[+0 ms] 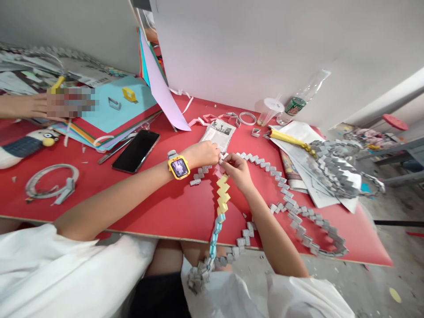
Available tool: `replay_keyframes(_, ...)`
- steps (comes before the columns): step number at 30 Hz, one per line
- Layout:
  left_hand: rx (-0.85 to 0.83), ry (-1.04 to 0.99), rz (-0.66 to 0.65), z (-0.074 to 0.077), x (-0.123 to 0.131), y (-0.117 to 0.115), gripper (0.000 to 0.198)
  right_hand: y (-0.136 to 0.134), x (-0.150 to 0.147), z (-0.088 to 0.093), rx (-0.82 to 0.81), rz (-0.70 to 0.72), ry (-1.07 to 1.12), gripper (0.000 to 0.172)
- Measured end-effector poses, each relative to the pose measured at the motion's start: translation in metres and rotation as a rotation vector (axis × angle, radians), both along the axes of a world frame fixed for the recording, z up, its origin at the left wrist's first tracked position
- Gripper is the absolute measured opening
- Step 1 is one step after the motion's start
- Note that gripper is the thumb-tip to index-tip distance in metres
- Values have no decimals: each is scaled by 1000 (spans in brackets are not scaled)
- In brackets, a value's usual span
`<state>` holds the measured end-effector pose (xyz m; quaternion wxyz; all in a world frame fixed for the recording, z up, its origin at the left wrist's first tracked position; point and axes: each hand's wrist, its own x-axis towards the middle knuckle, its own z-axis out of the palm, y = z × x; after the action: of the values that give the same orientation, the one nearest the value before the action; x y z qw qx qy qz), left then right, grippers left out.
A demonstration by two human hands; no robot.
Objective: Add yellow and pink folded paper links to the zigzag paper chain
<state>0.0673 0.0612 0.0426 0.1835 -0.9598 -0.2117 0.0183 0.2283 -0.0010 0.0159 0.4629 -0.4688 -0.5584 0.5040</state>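
Observation:
My left hand, with a yellow smartwatch on its wrist, is closed at the end of a zigzag paper chain. Against it, my right hand pinches the same chain between thumb and fingers. From pink at the fingers, the folded links turn yellow, then light blue, then grey, hanging over the table edge to the lap. Fingers hide the exact link being gripped. A grey part of chain winds across the right of the table. Just beyond the hands lies a folded piece of newspaper.
Left on the red table are a black phone, a coiled paper strip and coloured sheets. Another person's hand is at far left. A plastic cup and bottle stand near the partition. Papers lie right.

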Motion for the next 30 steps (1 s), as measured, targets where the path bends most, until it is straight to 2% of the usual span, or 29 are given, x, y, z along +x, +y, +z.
replay_keyframes(6, -22, -12, -14, -7, 14, -1, 22, 10, 23, 2, -52, 120, -155, 17)
replay_keyframes(10, -75, -56, 31, -4, 12, -5, 26, 14, 31, 5, -50, 145, -162, 20)
replay_keyframes(12, -172, -180, 95, 0, 7, -11, 29, 14, 31, 6, -42, 121, -174, 22)
replay_keyframes(15, -427, -548, 169, 6, -2, -24, 30, 12, 30, 8, 0, 98, -163, 24)
replay_keyframes(18, -638, -829, 122, 7, -11, -34, 20, 10, 28, 8, 38, 100, -122, 24)
replay_keyframes(22, -698, -929, 28, 0, -19, -36, 14, 8, 25, 9, 45, 92, -61, 28)
replay_keyframes(26, -784, -1024, 17, -9, -22, -35, 17, 6, 22, 9, 33, 105, -11, 35)
replay_keyframes(30, -742, -1003, 3, -13, -25, -37, 18, 5, 19, 8, 46, 137, 12, 35)
